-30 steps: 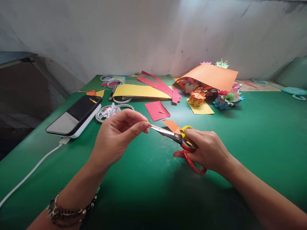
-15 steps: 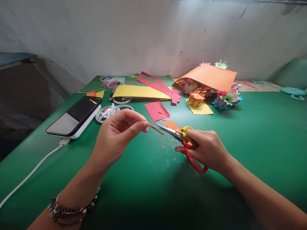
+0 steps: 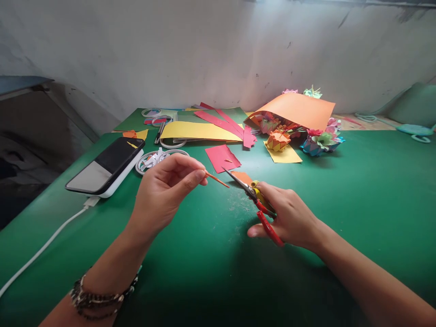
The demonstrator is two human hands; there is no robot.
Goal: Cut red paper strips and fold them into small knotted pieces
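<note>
Head-worn view, forward and down

I see a black phone (image 3: 117, 152) on a white block (image 3: 126, 173) at the left, with a little yellow scrap (image 3: 132, 144) on top. A white cord (image 3: 47, 247) runs up to the block. Near it, I see white paper bits (image 3: 157, 156) by a white ring (image 3: 138, 167). Farther back, red strips (image 3: 218, 120) touch a yellow sheet (image 3: 199, 131). On the right, I see a curved orange sheet (image 3: 296, 108) over bright paper flowers (image 3: 322, 141). Behind the green tabletop (image 3: 357, 195) is a gray wall (image 3: 170, 54).
</note>
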